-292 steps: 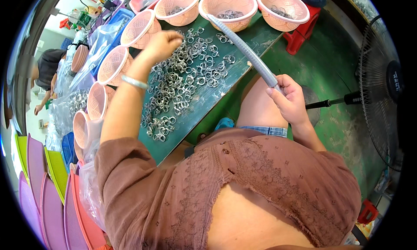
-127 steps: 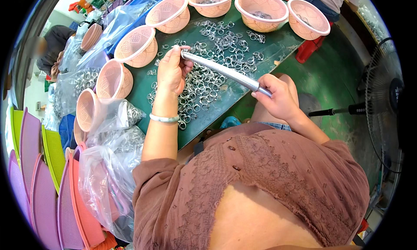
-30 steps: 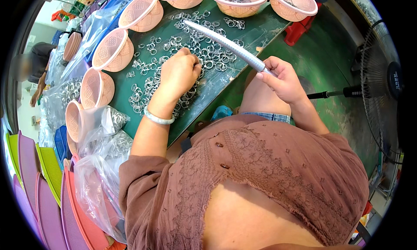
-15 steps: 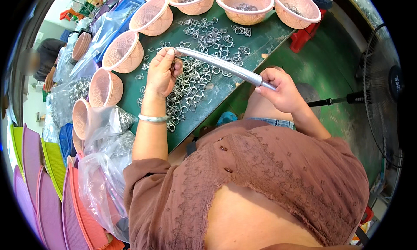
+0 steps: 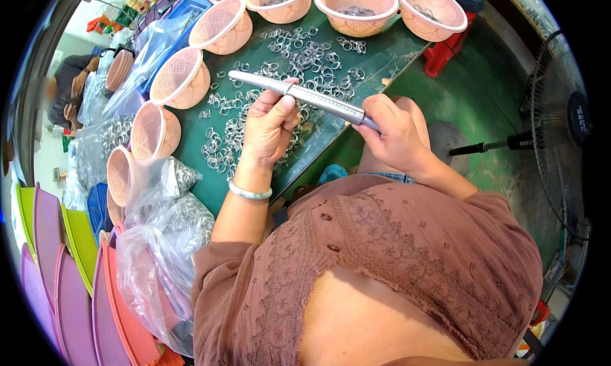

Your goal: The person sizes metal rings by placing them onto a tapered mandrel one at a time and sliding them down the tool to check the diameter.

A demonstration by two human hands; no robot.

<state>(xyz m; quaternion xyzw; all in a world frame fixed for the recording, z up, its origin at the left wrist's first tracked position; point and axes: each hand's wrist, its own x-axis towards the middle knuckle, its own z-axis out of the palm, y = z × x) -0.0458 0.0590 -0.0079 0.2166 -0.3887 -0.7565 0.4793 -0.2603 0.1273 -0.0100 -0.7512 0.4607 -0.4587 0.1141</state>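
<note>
Now we're pinching one ring point(image 5: 291, 90), newly past tip, thus encircling rod point(image 5: 328, 105): left hand point(image 5: 270, 127), eleven o'clock; right hand point(image 5: 391, 130), two o'clock, gripping handle point(image 5: 370, 122).

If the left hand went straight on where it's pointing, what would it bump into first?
The left hand would first meet the silver rod, which it seems to touch; beyond, loose rings on the table look next, though depth is unclear.
</note>
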